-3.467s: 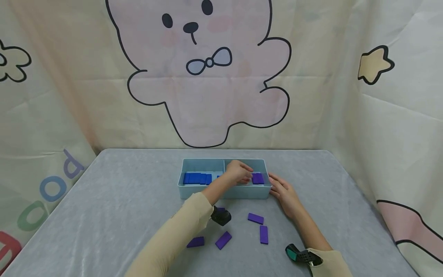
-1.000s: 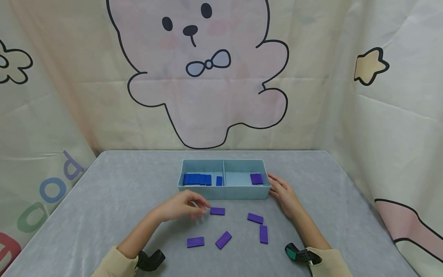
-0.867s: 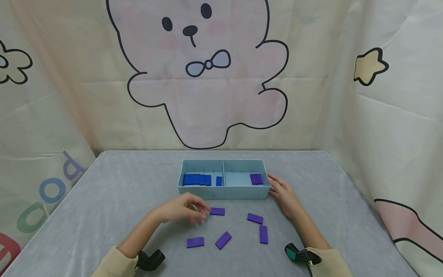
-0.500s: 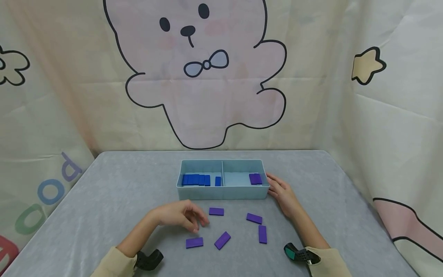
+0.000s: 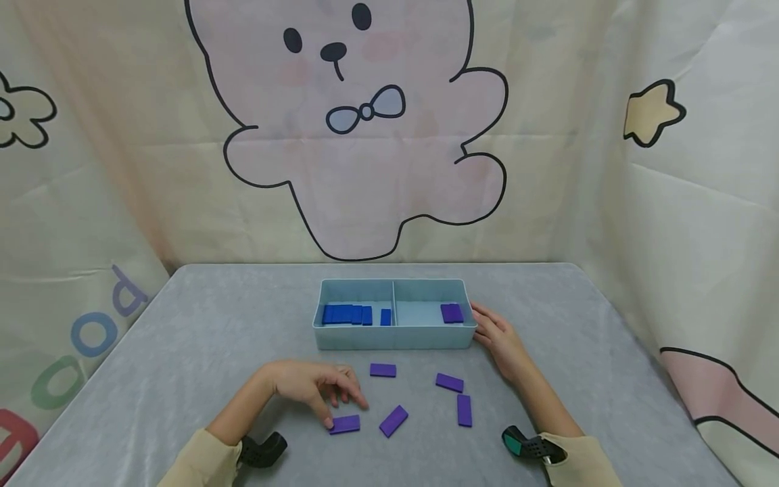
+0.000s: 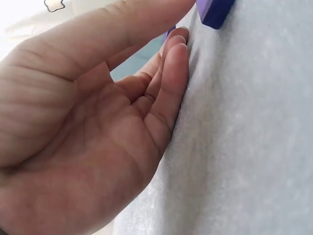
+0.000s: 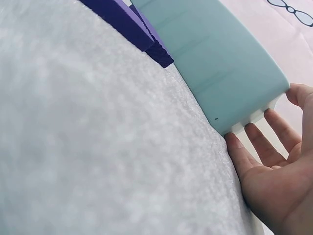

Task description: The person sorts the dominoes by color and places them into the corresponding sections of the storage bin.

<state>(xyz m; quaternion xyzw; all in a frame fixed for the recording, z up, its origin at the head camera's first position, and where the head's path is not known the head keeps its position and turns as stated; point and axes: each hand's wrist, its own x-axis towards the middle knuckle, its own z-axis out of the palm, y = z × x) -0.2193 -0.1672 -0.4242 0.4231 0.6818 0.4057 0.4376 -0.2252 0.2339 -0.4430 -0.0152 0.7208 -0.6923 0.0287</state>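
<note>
Reaching across the grey counter (image 5: 182, 352) in the head view, left grip (image 5: 310, 385) spread low, fingers straight, one fingertip pressing the near end of a purple tile (image 5: 345, 424) lying flat on the cloth, nothing pinched. Right grip (image 5: 499, 338) likewise spread, fingers laid against the right end of the pale blue tray (image 5: 395, 336), steadying rather than clasping. Four more loose purple tiles scattered between the grips: one (image 5: 383, 370) just before the tray, one slanted (image 5: 393, 421) just beside the touched tile, two (image 5: 449, 383) (image 5: 464, 410) nearer the right forearm. Inside the tray, blue tiles (image 5: 347, 314) lined up in the left compartment, stacked purple tiles (image 5: 452, 312) at the far right of the right compartment. Judged as the moment of first contact ahead of a pick-up: a lift calling for a thumb brought to the tile's edge and a pinch across its thin sides. Printed on the curtain at left, large coloured letters (image 5: 91, 331) readable as "ood", further letters cut off by folds and frame; no brand visible. From the left wrist, palm of the left grip (image 6: 98, 122) close to the lens, fingers extended along the cloth, a corner of the purple tile (image 6: 215, 10) just past the fingertips. From the right wrist, fingers (image 7: 257, 142) of the right grip (image 7: 279, 181) straight, tips touching the tray's end wall (image 7: 220, 63), loose purple tiles (image 7: 132, 24) beyond on the cloth.
</note>
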